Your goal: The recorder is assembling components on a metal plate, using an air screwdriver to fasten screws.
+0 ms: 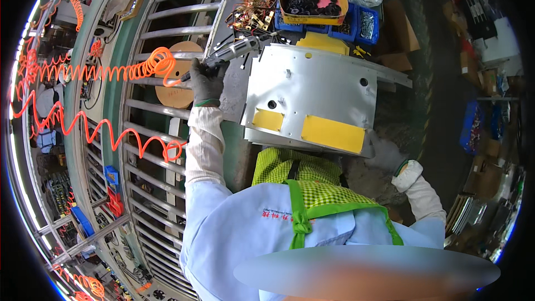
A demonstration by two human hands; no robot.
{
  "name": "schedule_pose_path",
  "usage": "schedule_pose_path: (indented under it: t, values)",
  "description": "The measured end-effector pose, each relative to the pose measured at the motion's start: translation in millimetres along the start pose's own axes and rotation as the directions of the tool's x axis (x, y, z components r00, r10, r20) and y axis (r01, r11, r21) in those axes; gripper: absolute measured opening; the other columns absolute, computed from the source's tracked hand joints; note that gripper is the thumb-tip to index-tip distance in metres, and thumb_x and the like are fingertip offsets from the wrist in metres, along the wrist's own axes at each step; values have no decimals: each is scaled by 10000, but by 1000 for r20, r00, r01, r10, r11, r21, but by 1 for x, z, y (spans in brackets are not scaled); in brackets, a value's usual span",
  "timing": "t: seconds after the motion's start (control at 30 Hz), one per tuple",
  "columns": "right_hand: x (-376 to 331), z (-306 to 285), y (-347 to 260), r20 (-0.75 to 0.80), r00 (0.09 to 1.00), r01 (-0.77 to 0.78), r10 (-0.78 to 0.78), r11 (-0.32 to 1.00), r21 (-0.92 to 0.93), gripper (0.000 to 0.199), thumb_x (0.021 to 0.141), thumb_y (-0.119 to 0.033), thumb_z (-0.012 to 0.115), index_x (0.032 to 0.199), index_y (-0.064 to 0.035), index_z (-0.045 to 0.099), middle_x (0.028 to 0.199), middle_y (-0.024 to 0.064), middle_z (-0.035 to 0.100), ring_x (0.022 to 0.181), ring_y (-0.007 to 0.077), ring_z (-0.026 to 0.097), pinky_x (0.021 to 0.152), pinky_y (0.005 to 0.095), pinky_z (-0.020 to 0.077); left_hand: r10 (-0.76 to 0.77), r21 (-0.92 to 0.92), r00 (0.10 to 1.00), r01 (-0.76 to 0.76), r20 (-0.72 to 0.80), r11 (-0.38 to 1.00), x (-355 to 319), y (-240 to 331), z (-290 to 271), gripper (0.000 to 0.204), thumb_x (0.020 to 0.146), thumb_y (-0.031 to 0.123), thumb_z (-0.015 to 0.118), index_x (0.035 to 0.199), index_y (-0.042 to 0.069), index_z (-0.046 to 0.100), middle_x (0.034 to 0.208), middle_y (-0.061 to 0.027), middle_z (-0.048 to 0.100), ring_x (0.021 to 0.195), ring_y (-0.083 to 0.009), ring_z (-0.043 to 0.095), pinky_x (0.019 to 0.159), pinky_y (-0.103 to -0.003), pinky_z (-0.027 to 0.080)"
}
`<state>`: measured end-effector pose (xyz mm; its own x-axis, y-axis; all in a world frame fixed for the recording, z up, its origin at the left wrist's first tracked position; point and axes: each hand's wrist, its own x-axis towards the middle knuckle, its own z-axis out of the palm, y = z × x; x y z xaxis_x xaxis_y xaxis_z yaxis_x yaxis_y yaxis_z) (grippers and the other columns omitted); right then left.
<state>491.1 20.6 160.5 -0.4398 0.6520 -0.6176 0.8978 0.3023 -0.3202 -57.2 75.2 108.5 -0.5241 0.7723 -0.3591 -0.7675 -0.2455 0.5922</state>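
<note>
Tool [234,51] clenched in left hand [207,81], long axis slanting up-right toward panel [312,86] just beside its tip; right hand [384,153] gripping panel's lower right edge.

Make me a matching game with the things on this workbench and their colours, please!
Things:
1. curly air hose
2. big metal sheet
3. box of black rings
4. small bins

Colours:
a. blue
b. orange
c. yellow
d. silver

Pairs: 1-b, 2-d, 3-c, 4-a
</note>
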Motion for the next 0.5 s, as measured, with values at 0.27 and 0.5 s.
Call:
schedule_pose_path:
  t: [0.27,0.5]
  values:
    - [-122,-115,-36,-164,976,-144,144,989,10,877,680,-206,737,1448,-82,331,1006,239,648,890,428,638,777,487,521,63,181,983,-95,174,979,89,-17,-16,350,948,325,573,1145,40,530,1123,-154,628,1072,-316,605,969,-508,497]
    - [-216,-60,-46,-565,734,-392,377,914,101,794,741,-79,695,1453,-76,343,943,208,635,813,380,644,729,452,532,-9,612,820,-421,573,670,174,-111,-19,370,939,312,568,1203,58,521,1209,-121,606,1029,-281,613,916,-441,526]
